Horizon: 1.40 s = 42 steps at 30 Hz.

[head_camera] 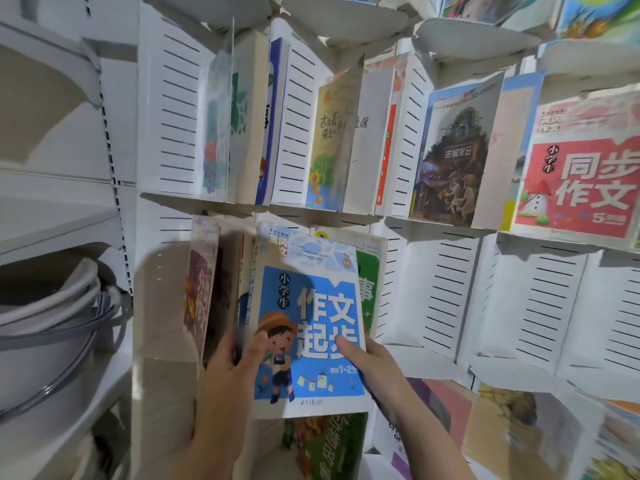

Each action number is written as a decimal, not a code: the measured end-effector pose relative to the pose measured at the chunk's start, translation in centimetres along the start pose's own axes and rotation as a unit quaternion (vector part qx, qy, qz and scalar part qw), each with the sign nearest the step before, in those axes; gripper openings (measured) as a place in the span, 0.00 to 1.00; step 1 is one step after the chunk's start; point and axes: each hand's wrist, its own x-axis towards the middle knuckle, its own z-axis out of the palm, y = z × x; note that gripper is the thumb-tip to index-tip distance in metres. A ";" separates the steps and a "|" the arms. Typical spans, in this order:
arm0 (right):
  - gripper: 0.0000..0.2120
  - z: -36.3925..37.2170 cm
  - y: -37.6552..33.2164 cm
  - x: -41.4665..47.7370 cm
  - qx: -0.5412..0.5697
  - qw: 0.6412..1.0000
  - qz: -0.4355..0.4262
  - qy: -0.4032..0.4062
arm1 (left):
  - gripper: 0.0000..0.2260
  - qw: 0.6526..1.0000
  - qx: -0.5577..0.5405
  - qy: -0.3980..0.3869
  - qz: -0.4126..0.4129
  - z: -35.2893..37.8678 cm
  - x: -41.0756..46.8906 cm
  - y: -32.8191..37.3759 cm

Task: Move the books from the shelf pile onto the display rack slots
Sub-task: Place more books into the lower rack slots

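A blue book [308, 320] with a cartoon child on its cover stands upright in front of a rack slot in the middle row. My left hand [228, 379] grips its lower left edge, thumb on the cover. My right hand [370, 365] holds the lower right edge, thumb pressed on the cover. Directly behind the blue book stands a green book [369, 289] in the slot. To its left, a pinkish book [201, 289] and darker ones fill the neighbouring slot. The white display rack [446, 289] has slotted back panels.
Upper slots hold books: a leafy cover [225, 123], a yellow one [329, 143], a dark castle cover [450, 161] and a red one [581, 174]. White buckets [48, 327] sit on the left shelf. More books [502, 424] lie lower right. Two middle-row slots at right stand empty.
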 end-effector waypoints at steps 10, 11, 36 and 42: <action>0.20 -1.9 1.5 -0.3 0.124 0.985 -0.107 0.050 | 0.06 0.989 0.067 0.094 0.092 -0.5 0.0 2.1; 0.20 -2.2 1.5 -0.3 0.127 0.984 -0.116 0.053 | 0.07 0.983 0.096 0.104 0.116 -0.8 -0.1 2.3; 0.21 3.3 1.8 7.5 -0.245 0.837 -0.107 0.478 | 0.09 0.994 0.036 0.073 0.068 -1.9 0.1 1.2; 0.28 3.4 2.1 6.4 -0.361 0.808 -0.098 0.455 | 0.09 0.999 0.007 0.023 0.037 -1.8 0.5 0.4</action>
